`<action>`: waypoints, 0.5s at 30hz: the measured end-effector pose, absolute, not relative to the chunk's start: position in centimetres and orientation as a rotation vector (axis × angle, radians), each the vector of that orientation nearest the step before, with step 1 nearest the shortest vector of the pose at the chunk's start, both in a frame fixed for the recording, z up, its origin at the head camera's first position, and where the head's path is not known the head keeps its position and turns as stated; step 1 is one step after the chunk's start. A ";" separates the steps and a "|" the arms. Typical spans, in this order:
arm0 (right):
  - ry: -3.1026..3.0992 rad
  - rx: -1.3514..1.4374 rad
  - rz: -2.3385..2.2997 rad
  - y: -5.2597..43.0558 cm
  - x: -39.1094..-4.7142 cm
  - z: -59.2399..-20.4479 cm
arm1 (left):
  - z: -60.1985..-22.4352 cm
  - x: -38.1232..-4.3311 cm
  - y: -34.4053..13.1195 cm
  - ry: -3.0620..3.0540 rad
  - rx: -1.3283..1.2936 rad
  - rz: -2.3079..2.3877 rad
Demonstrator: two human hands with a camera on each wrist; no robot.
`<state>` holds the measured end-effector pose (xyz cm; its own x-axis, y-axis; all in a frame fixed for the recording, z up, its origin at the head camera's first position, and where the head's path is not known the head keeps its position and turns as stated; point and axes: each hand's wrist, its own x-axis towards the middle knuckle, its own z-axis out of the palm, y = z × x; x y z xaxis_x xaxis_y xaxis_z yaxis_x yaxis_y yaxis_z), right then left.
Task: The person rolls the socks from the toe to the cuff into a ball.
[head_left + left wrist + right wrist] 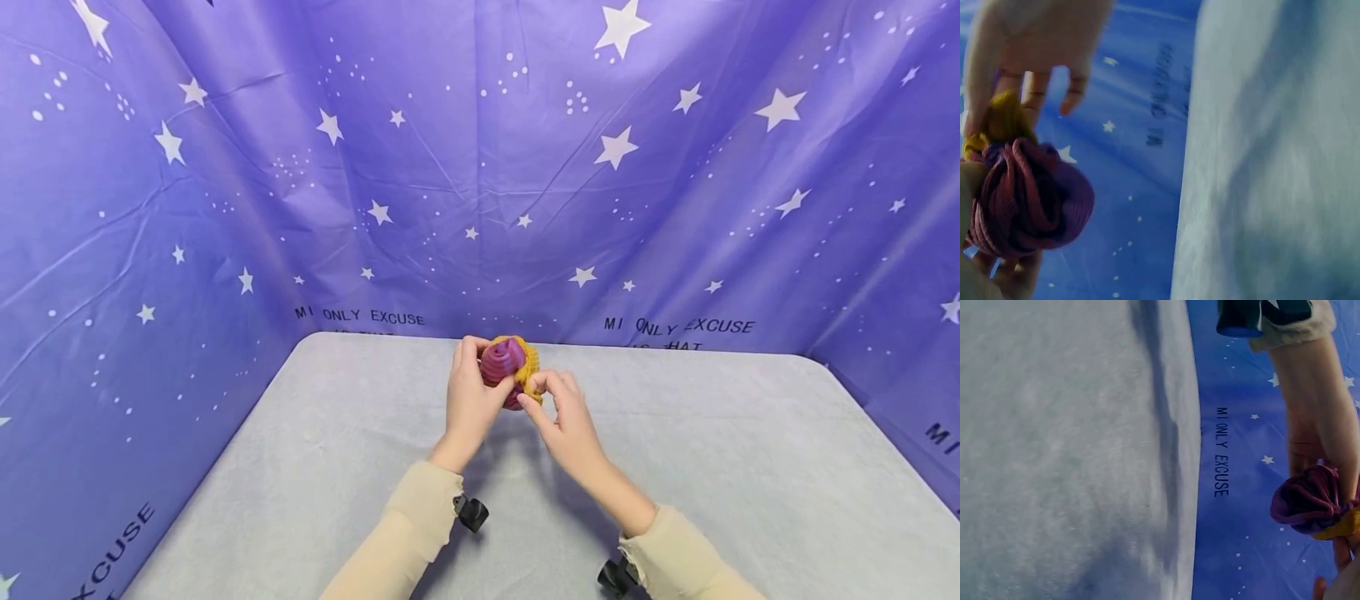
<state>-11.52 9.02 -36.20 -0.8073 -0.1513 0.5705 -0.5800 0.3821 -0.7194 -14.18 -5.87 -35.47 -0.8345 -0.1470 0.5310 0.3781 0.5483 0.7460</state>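
A rolled-up bundle of knit fabric (pixel 501 360), purple and ribbed with a mustard-yellow band, is held up above the far part of the table; it looks like balled socks. My left hand (pixel 471 402) grips the purple side, its thumb across the front. From the other side my right hand (pixel 567 423) pinches the yellow band between thumb and fingertips. The left wrist view shows the purple folds (pixel 1035 200) bulging below the yellow part (pixel 1007 119). In the right wrist view the bundle (pixel 1307 500) is cut off by the frame's edge.
Under the hands lies a light grey table (pixel 337 483) with rounded far corners. A purple curtain (pixel 480 167) with white stars and lettering hangs behind and at the sides. Small black cameras (pixel 471 512) are worn at both wrists, by the cream sleeves (pixel 408 533).
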 end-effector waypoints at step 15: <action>-2.116 0.456 1.699 9.9 -12.7 -36.5 | -33.8 -12.5 -6.2 -2.380 -0.294 -1.365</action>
